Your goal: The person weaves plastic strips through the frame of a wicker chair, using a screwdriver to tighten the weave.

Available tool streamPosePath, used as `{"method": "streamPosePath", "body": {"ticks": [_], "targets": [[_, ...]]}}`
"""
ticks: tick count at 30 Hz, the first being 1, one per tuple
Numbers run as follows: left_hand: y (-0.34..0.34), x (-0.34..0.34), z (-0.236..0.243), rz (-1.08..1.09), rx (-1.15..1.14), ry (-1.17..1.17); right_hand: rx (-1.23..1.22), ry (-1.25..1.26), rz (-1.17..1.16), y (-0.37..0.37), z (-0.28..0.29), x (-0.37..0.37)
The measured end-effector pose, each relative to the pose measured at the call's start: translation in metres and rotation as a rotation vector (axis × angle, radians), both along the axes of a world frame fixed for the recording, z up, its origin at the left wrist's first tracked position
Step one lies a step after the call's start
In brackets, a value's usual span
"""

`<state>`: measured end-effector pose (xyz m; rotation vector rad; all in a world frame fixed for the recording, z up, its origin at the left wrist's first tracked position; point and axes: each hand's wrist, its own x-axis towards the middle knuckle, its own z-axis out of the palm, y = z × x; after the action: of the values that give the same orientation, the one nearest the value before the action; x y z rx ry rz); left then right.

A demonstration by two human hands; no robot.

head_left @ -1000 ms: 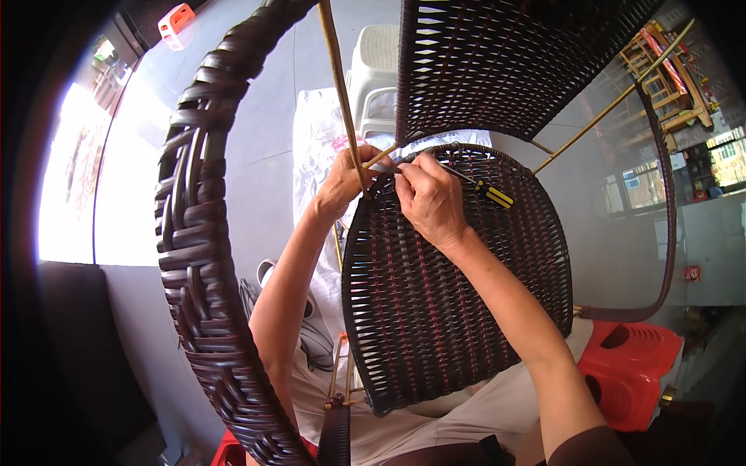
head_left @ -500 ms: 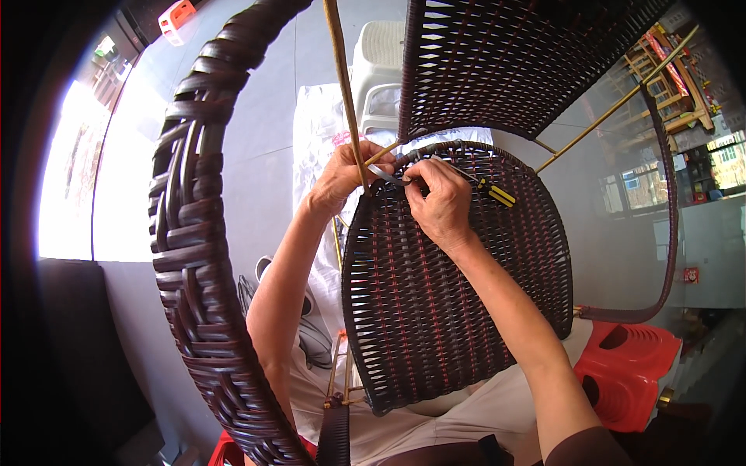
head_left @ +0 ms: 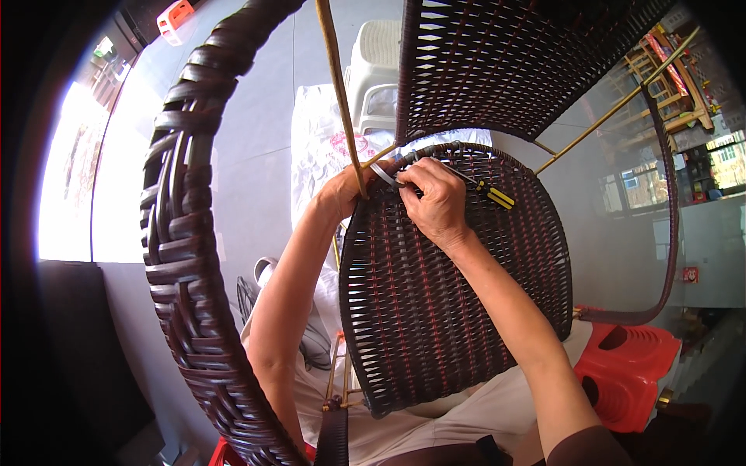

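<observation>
The right hand (head_left: 437, 203) is closed around a tool with a black and yellow handle (head_left: 494, 194) at the top rim of the dark woven seat panel (head_left: 451, 311), which rests on the person's lap, and the left hand (head_left: 346, 190) grips the same rim just beside a pale strip (head_left: 383, 175). A thick braided arm of the chair frame (head_left: 183, 256) curves in front on the left, a bamboo rod (head_left: 338, 85) crosses above the left hand, and an orange plastic stool (head_left: 629, 377) stands at the lower right.
</observation>
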<state>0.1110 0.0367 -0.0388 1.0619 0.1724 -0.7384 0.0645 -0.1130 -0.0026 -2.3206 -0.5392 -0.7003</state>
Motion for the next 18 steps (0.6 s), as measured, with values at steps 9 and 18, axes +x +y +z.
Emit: {"method": "streamPosePath", "body": {"ticks": [9, 18], "targets": [[0.009, 0.001, -0.017, 0.001, -0.122, -0.499, 0.031, 0.045, 0.012, 0.001, -0.001, -0.003], [0.013, 0.001, -0.002, 0.136, 0.204, -0.616, -0.018, 0.082, -0.071, 0.013, 0.01, -0.008]]}}
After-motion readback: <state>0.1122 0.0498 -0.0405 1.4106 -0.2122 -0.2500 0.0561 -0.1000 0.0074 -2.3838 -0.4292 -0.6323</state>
